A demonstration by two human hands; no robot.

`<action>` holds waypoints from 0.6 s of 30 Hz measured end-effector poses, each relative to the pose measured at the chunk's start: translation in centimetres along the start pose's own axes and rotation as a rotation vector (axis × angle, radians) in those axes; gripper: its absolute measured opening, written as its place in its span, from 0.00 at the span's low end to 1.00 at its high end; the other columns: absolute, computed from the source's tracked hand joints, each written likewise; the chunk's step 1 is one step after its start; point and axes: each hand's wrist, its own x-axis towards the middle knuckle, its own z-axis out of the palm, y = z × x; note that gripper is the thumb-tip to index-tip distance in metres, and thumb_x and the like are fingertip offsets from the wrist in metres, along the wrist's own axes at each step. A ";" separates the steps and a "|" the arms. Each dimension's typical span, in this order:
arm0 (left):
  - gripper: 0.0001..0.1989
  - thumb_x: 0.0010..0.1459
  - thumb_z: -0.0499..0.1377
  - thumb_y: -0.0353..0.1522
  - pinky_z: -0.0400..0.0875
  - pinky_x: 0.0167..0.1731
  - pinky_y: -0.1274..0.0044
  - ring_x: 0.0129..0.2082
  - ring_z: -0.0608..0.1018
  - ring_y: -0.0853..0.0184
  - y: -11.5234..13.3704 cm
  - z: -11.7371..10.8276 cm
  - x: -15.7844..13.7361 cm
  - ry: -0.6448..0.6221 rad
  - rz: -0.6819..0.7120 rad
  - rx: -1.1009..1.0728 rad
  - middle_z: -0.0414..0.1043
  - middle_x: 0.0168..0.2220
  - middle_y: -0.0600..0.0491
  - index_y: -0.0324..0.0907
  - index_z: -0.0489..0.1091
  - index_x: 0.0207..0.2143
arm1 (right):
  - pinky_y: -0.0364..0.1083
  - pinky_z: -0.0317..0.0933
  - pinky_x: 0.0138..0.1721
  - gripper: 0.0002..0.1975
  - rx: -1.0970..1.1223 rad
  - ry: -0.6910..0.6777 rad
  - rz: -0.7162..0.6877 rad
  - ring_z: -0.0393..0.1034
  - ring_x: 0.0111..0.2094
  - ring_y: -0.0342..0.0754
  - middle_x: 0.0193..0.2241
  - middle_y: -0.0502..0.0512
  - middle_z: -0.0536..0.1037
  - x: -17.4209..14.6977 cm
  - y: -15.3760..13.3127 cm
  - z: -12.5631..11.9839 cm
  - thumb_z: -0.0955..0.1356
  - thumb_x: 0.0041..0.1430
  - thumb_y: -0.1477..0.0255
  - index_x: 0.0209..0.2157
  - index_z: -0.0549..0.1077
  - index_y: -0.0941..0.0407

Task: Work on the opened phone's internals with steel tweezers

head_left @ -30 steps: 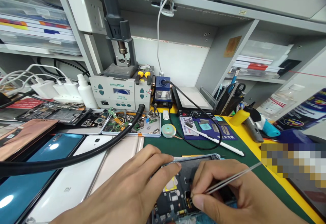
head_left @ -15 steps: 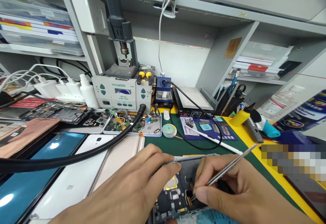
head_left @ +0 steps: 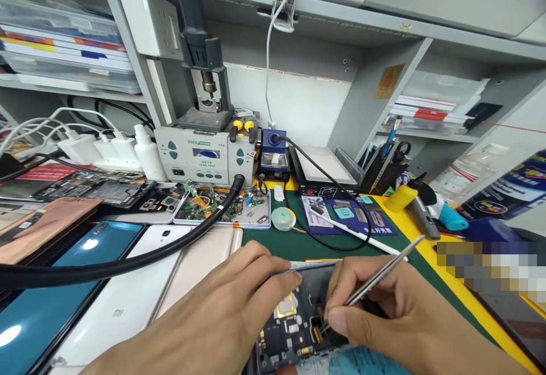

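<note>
Green mat (head_left: 281,245); tweezers (head_left: 379,277) seemingly steeper now

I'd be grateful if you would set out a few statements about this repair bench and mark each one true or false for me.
1. The right hand holds a pair of tweezers. True.
2. The left hand touches the opened phone. True.
3. The tweezers lie flat on the green mat. False: they are in the right hand, with their tips at the opened phone.
4. A black hose crosses over the white phone. True.
5. The white phone lies to the right of the opened phone. False: it lies to the left of it.
</note>
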 end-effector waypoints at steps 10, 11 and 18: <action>0.30 0.59 0.67 0.40 0.74 0.51 0.80 0.54 0.76 0.66 -0.1 0.2 0.2 0.011 -0.002 -0.008 0.75 0.57 0.57 0.49 0.62 0.60 | 0.46 0.50 0.30 0.18 0.025 -0.006 0.002 0.56 0.28 0.46 0.25 0.46 0.66 0.2 0.3 -0.3 0.73 0.61 0.54 0.29 0.71 0.54; 0.29 0.58 0.67 0.40 0.74 0.51 0.80 0.54 0.76 0.66 -0.1 0.2 0.2 0.012 -0.003 -0.005 0.75 0.57 0.57 0.49 0.62 0.60 | 0.46 0.49 0.30 0.18 0.028 -0.006 0.006 0.56 0.28 0.45 0.24 0.46 0.66 0.2 0.3 -0.3 0.74 0.61 0.55 0.29 0.71 0.54; 0.36 0.56 0.69 0.40 0.72 0.55 0.78 0.59 0.74 0.66 0.0 0.5 -0.1 -0.006 -0.011 -0.030 0.73 0.59 0.59 0.52 0.58 0.63 | 0.46 0.50 0.30 0.15 -0.025 0.011 0.030 0.57 0.29 0.46 0.25 0.46 0.66 0.1 0.5 -0.3 0.72 0.62 0.58 0.29 0.72 0.54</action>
